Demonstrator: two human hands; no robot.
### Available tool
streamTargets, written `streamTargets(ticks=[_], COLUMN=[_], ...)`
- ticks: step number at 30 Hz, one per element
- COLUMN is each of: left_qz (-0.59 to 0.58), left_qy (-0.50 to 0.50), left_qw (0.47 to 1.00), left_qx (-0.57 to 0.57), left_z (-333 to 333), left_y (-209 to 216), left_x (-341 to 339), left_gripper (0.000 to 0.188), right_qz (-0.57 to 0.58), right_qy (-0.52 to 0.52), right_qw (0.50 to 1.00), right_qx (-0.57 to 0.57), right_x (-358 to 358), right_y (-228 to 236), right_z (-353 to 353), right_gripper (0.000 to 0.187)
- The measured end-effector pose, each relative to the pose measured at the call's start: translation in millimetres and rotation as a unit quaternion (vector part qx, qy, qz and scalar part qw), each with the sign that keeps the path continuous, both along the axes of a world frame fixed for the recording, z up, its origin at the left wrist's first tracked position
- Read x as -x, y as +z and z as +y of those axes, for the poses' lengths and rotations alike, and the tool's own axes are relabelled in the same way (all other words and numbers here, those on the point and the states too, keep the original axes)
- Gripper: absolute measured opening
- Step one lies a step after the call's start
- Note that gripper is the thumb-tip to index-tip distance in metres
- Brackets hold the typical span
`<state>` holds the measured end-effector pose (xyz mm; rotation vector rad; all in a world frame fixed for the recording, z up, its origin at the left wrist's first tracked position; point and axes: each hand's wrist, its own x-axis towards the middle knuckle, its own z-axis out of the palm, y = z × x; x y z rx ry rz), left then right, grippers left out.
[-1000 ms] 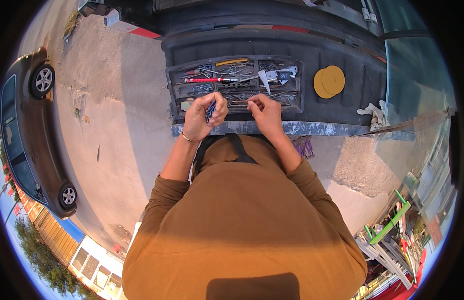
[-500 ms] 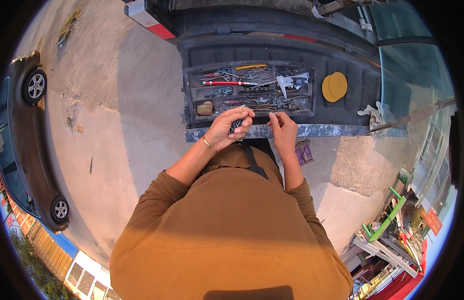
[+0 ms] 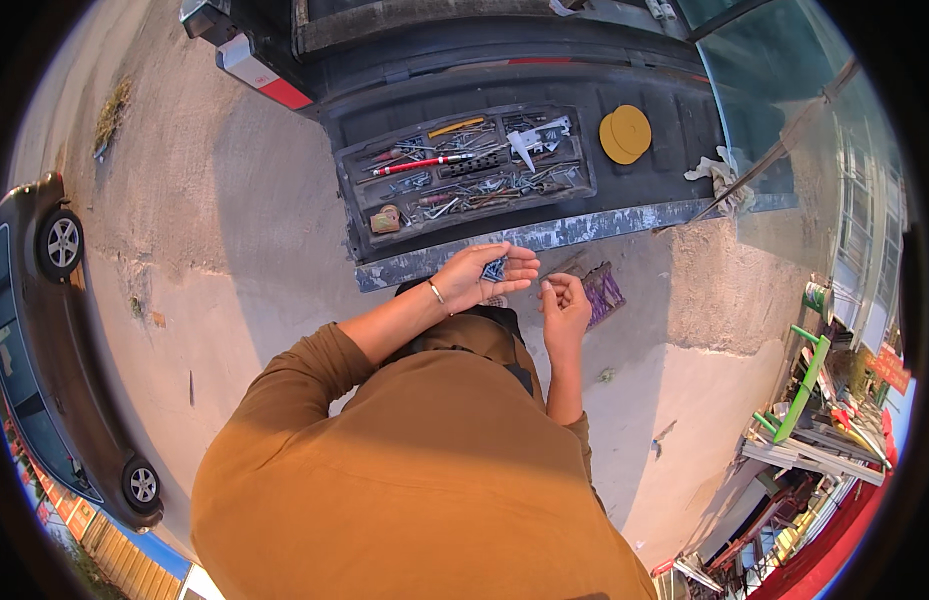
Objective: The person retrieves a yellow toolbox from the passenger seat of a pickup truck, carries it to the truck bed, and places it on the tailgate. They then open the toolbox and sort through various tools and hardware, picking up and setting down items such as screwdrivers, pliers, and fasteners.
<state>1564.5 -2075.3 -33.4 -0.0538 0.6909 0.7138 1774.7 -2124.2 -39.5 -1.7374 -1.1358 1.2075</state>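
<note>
In front of the person's chest, the left hand is open, palm up, with a small pile of screws lying in it. Just beside it, the right hand pinches something too tiny to make out. Past the hands, a tool tray full of tools sits on a dark truck tailgate. A yellow disc and a white rag lie near the tray. A dark car is parked far to the left.

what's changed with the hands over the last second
Both hands drew back from the tool tray. The left hand now lies palm up, cupping small dark screws; the right hand pinches something tiny beside it. Tray and yellow disc stayed put.
</note>
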Motion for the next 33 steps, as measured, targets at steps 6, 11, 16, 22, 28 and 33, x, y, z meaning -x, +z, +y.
streamTargets(ticks=[6,11,16,22,28,33], left_qz=[-0.105,-0.184,-0.068,0.140,0.106,0.180], left_qy=[-0.035,-0.066,-0.095,-0.133,-0.086,-0.062], left_qw=[0.991,0.979,0.978,0.810,0.782,0.703], left_qx=[-0.078,-0.057,-0.175,-0.553,-0.607,-0.685], left_z=[-11,-49,-106,-140,-133,-77], left_y=[12,41,67,93,115,117], left_x=[-81,-171,-250,-278,-276,-212], left_gripper=[0.065,0.082,0.078,0.084,0.072,0.061], right_qz=[0.086,0.382,0.585,0.640,0.683,0.764], right_qy=[-0.107,-0.278,-0.393,-0.349,-0.356,-0.324], right_qw=[0.990,0.881,0.681,0.630,0.563,0.486], right_qx=[0.026,-0.032,-0.201,-0.269,-0.299,-0.274], right_x=[-58,-91,-108,-130,-119,-97], right_y=[11,26,43,73,82,67], right_z=[-79,-124,-132,-137,-136,-138], right_gripper=[0.022,0.036,0.036,0.044,0.049,0.053])
